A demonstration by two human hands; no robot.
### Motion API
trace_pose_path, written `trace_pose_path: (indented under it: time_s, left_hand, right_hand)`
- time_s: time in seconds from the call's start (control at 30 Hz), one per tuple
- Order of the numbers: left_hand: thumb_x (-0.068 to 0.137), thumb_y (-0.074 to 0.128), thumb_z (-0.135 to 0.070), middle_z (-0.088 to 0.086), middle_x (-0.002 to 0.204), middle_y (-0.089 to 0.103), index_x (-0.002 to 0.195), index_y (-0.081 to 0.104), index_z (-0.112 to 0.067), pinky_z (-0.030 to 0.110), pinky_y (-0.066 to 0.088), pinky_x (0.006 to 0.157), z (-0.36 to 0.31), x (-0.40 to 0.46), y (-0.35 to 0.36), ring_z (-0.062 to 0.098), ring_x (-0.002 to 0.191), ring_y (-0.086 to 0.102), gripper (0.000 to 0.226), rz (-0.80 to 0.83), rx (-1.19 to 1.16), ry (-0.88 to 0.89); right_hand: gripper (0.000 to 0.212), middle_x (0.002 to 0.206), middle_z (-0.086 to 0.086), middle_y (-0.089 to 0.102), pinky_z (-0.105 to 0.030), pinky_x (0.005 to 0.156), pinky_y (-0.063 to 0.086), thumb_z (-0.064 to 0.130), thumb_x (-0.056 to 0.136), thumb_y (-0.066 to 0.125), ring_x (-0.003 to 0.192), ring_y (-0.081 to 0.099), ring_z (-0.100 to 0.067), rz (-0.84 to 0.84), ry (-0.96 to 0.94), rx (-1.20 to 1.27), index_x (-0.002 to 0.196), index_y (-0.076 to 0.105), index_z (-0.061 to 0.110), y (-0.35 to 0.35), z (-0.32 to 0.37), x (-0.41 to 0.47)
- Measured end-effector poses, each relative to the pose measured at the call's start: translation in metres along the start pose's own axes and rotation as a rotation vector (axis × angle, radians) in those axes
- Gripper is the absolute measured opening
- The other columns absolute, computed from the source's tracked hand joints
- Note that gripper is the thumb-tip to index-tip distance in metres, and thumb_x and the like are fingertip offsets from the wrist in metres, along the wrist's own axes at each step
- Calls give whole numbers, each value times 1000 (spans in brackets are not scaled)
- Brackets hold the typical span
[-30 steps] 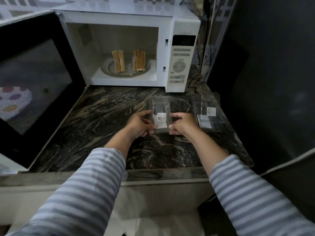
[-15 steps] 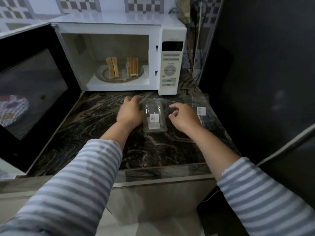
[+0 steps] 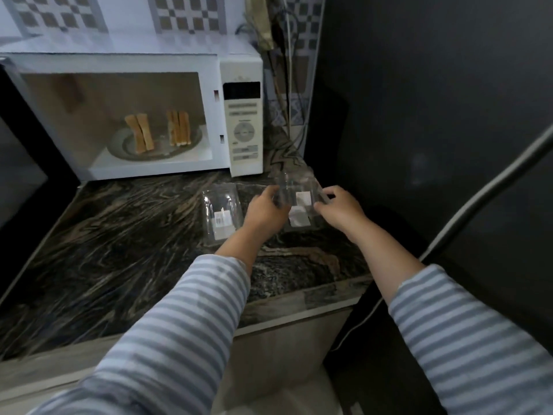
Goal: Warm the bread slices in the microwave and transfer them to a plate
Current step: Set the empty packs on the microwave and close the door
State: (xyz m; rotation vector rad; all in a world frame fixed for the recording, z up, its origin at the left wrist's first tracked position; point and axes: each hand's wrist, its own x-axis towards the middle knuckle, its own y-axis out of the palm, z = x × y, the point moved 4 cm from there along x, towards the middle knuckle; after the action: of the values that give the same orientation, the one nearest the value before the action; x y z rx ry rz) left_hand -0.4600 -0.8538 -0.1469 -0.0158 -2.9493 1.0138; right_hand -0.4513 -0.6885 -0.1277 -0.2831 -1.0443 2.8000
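left hand (image 3: 266, 209), right hand (image 3: 339, 209): fingers gripping clear tray (image 3: 299, 202) right of microwave (image 3: 134, 115) | bread slices (image 3: 158, 133) inside

Home kitchen: microwave (image 3: 134, 115), stone counter (image 3: 119, 235)

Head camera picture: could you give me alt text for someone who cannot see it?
Two bare hands, left hand and right hand, grasp a clear plastic tray on a dark marble counter; an open white microwave behind holds upright toasted bread slices.
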Motion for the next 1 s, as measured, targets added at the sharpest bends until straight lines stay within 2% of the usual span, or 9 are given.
trace_pose_path:
  time_s: [0.1, 0.17, 0.3, 0.5, 0.67, 0.77, 0.83, 0.9, 1.0]
  left_hand:
    - [94, 57, -30, 9, 127, 58, 144, 37, -25, 28, 49, 79, 9, 3, 14, 26, 104, 60, 54, 37, -46, -45]
    - [93, 59, -26, 9, 118, 62, 143, 37, -27, 35, 57, 69, 15, 4, 21, 26, 96, 64, 55, 80, -106, -91]
    - [91, 62, -10, 7, 90, 65, 142, 39, -28, 25, 52, 47, 24, 6, 32, 17, 71, 65, 58, 122, -292, -186]
    - [87, 64, 2, 6, 69, 61, 140, 44, -18, 19, 48, 42, 34, 10, 41, 12, 50, 59, 60, 79, -453, -277]
    - [87, 63, 3, 7, 67, 62, 140, 45, -16, 17, 45, 39, 32, 8, 40, 5, 38, 56, 59, 49, -427, -295]
    - [91, 62, -9, 2, 78, 67, 141, 43, -23, 24, 52, 47, 26, 2, 34, 8, 47, 63, 56, 30, -289, -263]
    - [93, 59, -28, 0, 97, 69, 141, 41, -29, 32, 56, 66, 20, -4, 24, 15, 69, 69, 51, 12, 23, -179]
    - [94, 53, -41, 1, 115, 64, 138, 42, -30, 37, 53, 78, 13, -11, 10, 25, 95, 66, 47, -91, 255, -108]
    - [95, 50, -36, 4, 126, 54, 130, 50, -24, 38, 46, 80, 4, -19, -13, 30, 110, 56, 37, -294, 290, 11]
  right_hand:
    - [35, 123, -6, 58, -41, 87, 55, 19, 91, 62, 104, 60, -25, 82, 138, 217, 125, 53, 21, 14, -18, 7]
    - [25, 117, -9, 60, -38, 80, 58, 11, 90, 63, 101, 63, -25, 97, 185, 317, 111, 56, 23, 21, -26, 11]
    - [29, 117, -12, 60, -30, 64, 57, -3, 87, 63, 100, 64, -26, 60, 216, 381, 100, 58, 23, 29, -35, 15]
    - [37, 115, -16, 61, -27, 57, 57, -12, 83, 62, 90, 67, -25, 43, 224, 445, 106, 63, 17, 31, -37, 17]
    - [35, 112, -16, 61, -27, 56, 57, -12, 83, 62, 77, 66, -18, 43, 230, 435, 105, 62, 16, 32, -39, 15]
    - [29, 106, -13, 65, -29, 59, 58, -5, 85, 65, 81, 67, -20, 23, 192, 358, 104, 61, 17, 31, -38, 14]
    - [26, 108, -7, 64, -31, 67, 57, 9, 87, 67, 90, 65, -20, -1, 104, 155, 109, 60, 21, 27, -35, 14]
    - [33, 117, -2, 61, -30, 78, 51, 23, 90, 64, 103, 61, -21, -45, 13, -56, 121, 57, 24, 22, -28, 14]
    - [49, 134, -4, 51, -34, 90, 47, 35, 93, 57, 120, 52, -25, -95, -77, -123, 138, 42, 24, 22, -16, 19]
